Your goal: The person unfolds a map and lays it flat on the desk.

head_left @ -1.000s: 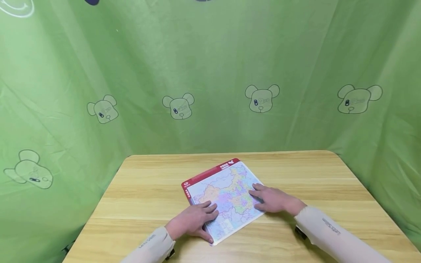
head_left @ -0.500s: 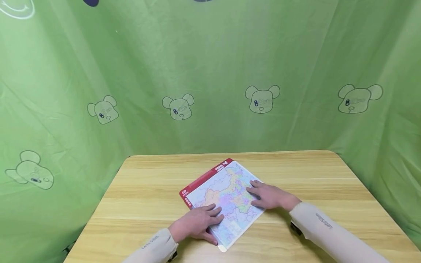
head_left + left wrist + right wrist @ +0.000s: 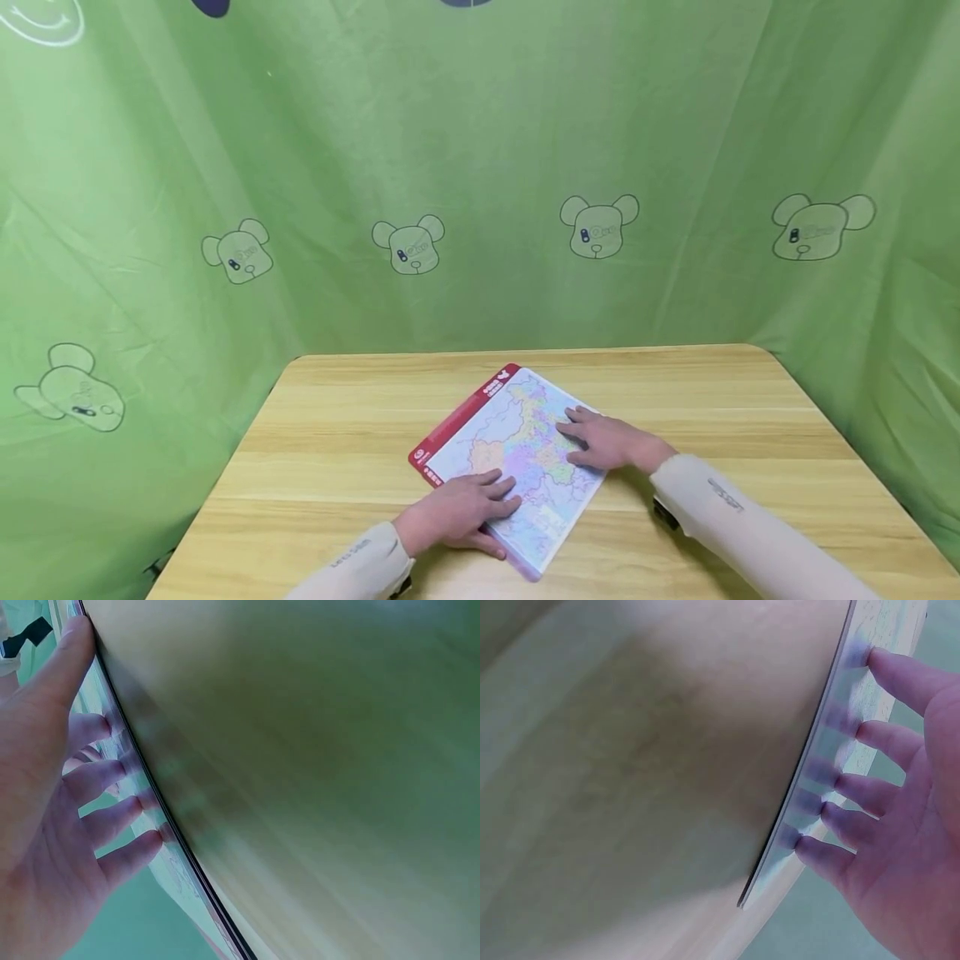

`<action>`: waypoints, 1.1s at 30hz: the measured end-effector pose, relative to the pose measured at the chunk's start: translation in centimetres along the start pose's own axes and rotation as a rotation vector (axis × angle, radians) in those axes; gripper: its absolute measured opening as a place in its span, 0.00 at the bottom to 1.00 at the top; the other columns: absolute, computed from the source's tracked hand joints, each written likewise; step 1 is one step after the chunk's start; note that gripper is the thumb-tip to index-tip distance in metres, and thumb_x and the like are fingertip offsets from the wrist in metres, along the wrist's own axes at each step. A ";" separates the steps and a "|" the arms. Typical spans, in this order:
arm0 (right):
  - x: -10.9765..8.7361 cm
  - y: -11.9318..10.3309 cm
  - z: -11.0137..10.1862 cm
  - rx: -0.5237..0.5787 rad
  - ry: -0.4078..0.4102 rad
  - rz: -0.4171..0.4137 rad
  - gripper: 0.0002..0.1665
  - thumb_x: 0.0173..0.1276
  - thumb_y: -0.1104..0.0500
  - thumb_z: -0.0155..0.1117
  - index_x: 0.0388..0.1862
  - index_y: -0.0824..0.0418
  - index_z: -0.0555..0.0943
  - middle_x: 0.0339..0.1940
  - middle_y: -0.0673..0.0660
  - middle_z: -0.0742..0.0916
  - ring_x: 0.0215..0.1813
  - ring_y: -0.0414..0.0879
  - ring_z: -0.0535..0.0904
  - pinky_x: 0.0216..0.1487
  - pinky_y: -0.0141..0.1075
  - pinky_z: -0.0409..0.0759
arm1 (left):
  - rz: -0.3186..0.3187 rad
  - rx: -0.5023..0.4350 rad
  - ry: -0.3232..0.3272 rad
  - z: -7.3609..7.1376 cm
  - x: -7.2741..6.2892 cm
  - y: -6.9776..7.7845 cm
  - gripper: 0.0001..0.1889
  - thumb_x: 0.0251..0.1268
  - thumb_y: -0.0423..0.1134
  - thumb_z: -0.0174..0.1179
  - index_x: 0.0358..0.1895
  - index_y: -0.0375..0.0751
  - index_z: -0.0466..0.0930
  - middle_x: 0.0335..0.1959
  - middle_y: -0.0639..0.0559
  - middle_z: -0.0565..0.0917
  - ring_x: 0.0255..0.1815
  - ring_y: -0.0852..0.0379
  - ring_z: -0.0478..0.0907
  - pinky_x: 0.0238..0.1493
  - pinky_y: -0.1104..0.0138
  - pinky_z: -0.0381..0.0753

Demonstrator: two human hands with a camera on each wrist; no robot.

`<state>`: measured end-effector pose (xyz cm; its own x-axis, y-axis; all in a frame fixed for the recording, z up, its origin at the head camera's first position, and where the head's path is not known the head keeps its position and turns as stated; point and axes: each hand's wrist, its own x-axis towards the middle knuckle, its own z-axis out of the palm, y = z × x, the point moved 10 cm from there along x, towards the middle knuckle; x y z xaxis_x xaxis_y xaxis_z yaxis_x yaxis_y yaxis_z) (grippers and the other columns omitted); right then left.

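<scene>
A flat map board (image 3: 517, 454) with a red border along its far-left side lies turned at a slant on the table. My left hand (image 3: 457, 510) rests on its near-left part, fingers spread over the map and thumb by the near edge. Over the right part, my right hand (image 3: 603, 439) touches the map with its fingers apart. In the left wrist view the left hand (image 3: 56, 817) has its fingertips on the glossy surface. The right wrist view shows the right hand (image 3: 900, 802) with its fingertips pressed on the board (image 3: 810, 780), which has a thin dark edge.
The wooden table (image 3: 345, 417) has rounded far corners. A green curtain (image 3: 480, 125) with printed bear faces hangs behind it and at both sides. A small dark thing (image 3: 157, 567) shows by the table's left edge.
The map board has turned counterclockwise; its far corner has swung left and its near corner right. My left hand has shifted right and nearer, my right hand a little left.
</scene>
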<state>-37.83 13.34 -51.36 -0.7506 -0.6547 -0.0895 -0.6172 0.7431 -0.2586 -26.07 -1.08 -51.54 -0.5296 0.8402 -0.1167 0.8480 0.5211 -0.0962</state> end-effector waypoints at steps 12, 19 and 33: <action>1.1 0.4 0.2 -0.007 0.006 -0.014 0.33 0.68 0.47 0.57 0.66 0.65 0.70 0.69 0.72 0.65 0.70 0.68 0.56 0.67 0.59 0.57 | 0.004 0.043 -0.008 0.2 0.7 0.5 0.38 0.61 0.71 0.43 0.71 0.55 0.62 0.71 0.49 0.64 0.70 0.48 0.60 0.66 0.63 0.65; 1.3 0.4 0.2 -0.020 0.009 -0.019 0.34 0.69 0.47 0.57 0.67 0.65 0.69 0.70 0.71 0.64 0.70 0.68 0.55 0.68 0.58 0.56 | -0.008 0.048 -0.012 0.4 0.9 0.5 0.38 0.61 0.71 0.42 0.71 0.55 0.62 0.71 0.49 0.63 0.70 0.48 0.59 0.66 0.63 0.64; -0.4 -0.9 -0.1 -0.044 0.055 -0.023 0.31 0.72 0.47 0.53 0.67 0.65 0.69 0.69 0.71 0.65 0.70 0.71 0.54 0.68 0.59 0.55 | -0.143 -0.094 0.028 0.2 -0.9 -3.1 0.39 0.61 0.71 0.43 0.72 0.54 0.61 0.72 0.48 0.60 0.72 0.47 0.56 0.68 0.58 0.61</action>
<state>-36.96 12.95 -50.96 -0.7470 -0.6641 -0.0308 -0.6435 0.7340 -0.2173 -28.25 -3.47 -51.36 -0.6455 0.7595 -0.0804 0.7627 0.6465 -0.0172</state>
